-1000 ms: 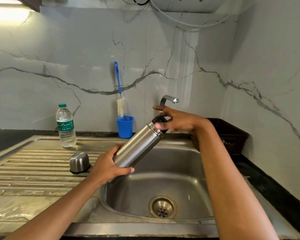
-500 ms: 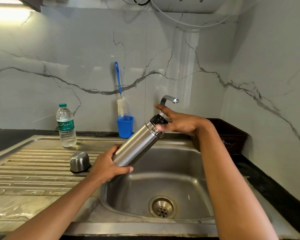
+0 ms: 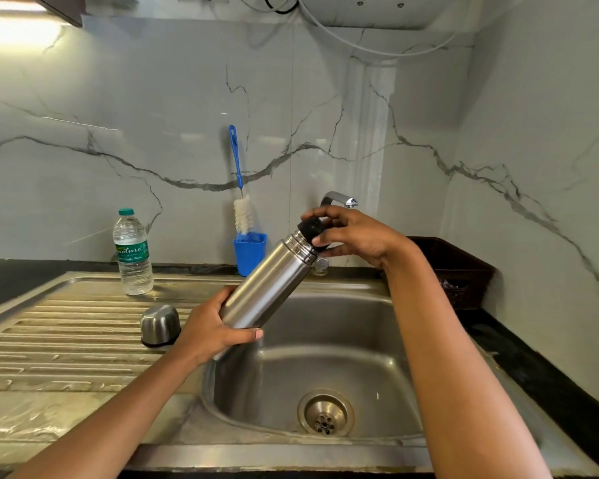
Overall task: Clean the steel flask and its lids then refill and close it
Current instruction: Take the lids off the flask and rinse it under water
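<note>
1. Above the sink (image 3: 343, 333), head view: the right hand (image 3: 357, 236) now curls its thumb and fingertips round the black inner lid (image 3: 310, 228); half a second ago its fingers lay spread over it. The left hand (image 3: 215, 331) grips the lower body of the steel flask (image 3: 267, 288), as before.
2. Steel flask: held tilted, with its base toward the person's left and its neck up and to the right, just below the tap (image 3: 338, 198). Its cylindrical body is brushed metal and its neck is ringed.
3. Domed steel outer cap (image 3: 159, 324): stands rim-down on the ribbed drainboard (image 3: 66, 326), just left of the left hand.
4. Behind: a clear plastic water bottle (image 3: 133, 252) with a green cap; a blue-handled, white-bristled bottle brush (image 3: 237, 167) upright in a blue cup (image 3: 249, 252); a veined marble wall (image 3: 118, 98).
</note>
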The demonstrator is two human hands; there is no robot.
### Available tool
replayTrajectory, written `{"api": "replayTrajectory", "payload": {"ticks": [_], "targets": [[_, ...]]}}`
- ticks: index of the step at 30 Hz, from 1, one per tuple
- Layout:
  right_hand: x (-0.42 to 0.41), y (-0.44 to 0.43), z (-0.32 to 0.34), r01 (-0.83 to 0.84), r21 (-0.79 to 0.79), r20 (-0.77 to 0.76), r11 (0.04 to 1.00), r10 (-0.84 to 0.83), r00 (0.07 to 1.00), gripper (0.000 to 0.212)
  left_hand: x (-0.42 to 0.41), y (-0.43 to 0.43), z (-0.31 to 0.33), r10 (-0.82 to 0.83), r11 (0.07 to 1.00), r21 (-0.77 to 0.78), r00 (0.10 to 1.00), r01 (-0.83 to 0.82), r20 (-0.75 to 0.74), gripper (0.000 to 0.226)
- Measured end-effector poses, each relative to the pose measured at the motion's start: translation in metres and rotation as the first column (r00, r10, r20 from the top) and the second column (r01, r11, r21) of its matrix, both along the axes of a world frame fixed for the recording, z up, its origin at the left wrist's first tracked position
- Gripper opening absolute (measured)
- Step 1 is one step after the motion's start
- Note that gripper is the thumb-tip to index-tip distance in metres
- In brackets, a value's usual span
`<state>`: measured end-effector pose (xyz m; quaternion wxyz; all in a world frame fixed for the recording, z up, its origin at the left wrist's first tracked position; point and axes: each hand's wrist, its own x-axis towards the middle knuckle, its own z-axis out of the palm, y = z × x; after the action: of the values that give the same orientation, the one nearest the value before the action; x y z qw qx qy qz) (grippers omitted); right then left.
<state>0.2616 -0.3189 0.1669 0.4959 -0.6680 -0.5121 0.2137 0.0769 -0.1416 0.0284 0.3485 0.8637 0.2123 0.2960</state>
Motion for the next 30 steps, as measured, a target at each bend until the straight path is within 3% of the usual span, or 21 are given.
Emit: {"api": "replayTrajectory", "payload": {"ticks": [10,15,19,21,26,30], "targets": [[0.004,0.004,0.003,0.156,0.252,-0.239,0.955,-0.095,0.966,0.041,-0.001,0.004,-0.001,0.014,0.988,-0.156,0.992,0.006,0.125,0.082],[0.0,0.016,-0.004,0.227,0.174,-0.133,0.958,-0.205,0.97,0.038,-0.006,0.007,0.007,0.058,0.96,-0.28,0.971,0.01,0.232,0.091],[-0.011,0.037,-0.019,0.263,0.016,0.088,0.965,-0.264,0.961,0.038,-0.012,0.016,0.02,0.12,0.93,-0.366,0.935,0.012,0.335,0.086],[-0.016,0.047,-0.027,0.287,-0.017,0.109,0.958,-0.284,0.953,0.037,-0.02,0.025,0.024,0.155,0.92,-0.392,0.921,-0.002,0.358,0.093],[-0.025,0.065,-0.047,0.253,-0.142,0.22,0.957,-0.218,0.951,0.046,-0.058,0.049,0.022,0.212,0.92,-0.388,0.902,-0.055,0.377,0.073],[-0.056,0.088,-0.063,0.149,-0.157,0.238,0.976,-0.109,0.965,0.046,-0.094,0.07,0.019,0.264,0.911,-0.398,0.891,-0.105,0.368,0.084]]}}
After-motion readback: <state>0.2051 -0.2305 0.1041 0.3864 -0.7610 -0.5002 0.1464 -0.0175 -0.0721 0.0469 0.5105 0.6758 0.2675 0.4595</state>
